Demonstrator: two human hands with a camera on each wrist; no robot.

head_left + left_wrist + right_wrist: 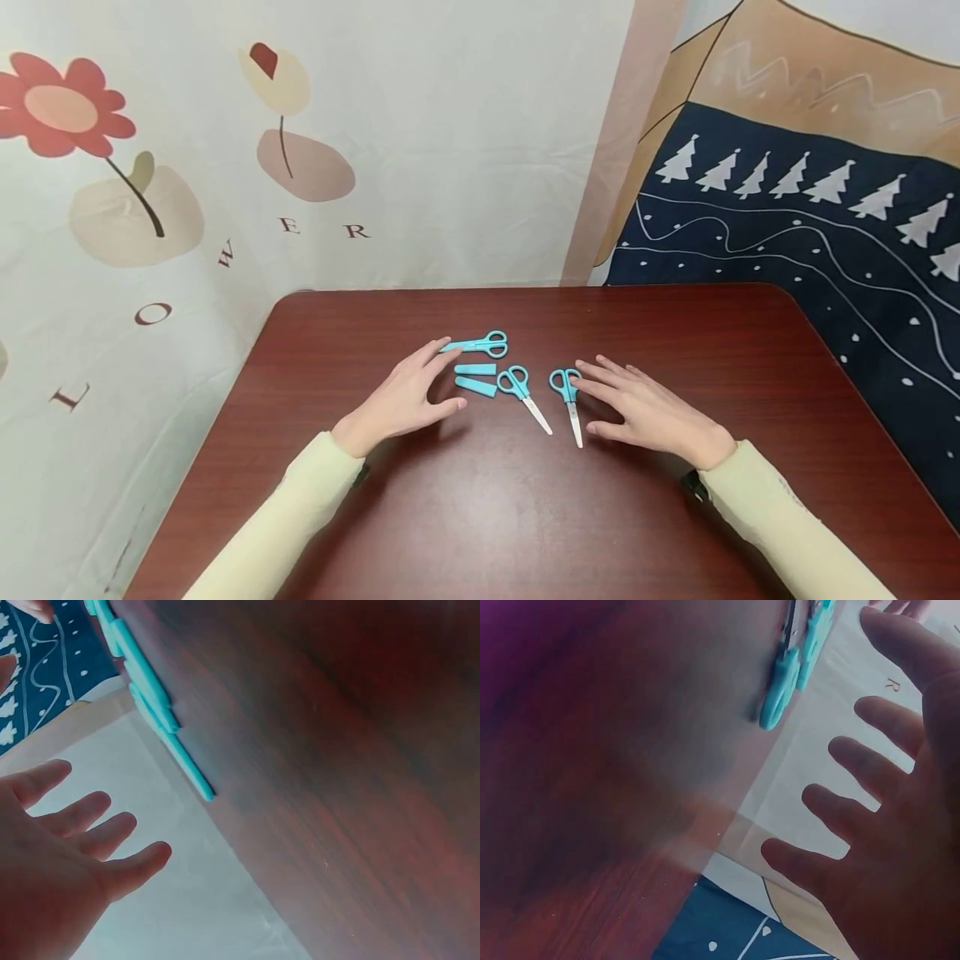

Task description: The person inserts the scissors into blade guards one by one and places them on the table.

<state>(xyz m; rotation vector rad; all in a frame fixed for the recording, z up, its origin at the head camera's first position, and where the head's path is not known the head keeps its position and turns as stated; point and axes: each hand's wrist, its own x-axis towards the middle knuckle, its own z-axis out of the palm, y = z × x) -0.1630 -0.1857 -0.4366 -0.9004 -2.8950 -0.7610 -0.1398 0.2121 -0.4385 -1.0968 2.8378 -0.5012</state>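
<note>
My left hand (408,387) hovers with spread fingers at the left of a small group of teal scissors, holding nothing. Its fingertips overlap the tip of the sheathed scissors (480,344) at the back in the head view. Two loose teal blade covers (476,369) lie just right of that hand, one in front of the other. Bare-bladed scissors (523,397) rest in the middle, points toward me. A second bare-bladed pair (572,404) lies beside my right hand (645,408), whose fingers are spread above the table. In the right wrist view, a teal handle (780,690) is beyond those fingers.
The dark red-brown table (480,517) has rounded back corners. Behind it hangs a pale cloth (450,167) with printed flowers and letters. A navy cloth (750,225) with white trees hangs at the right.
</note>
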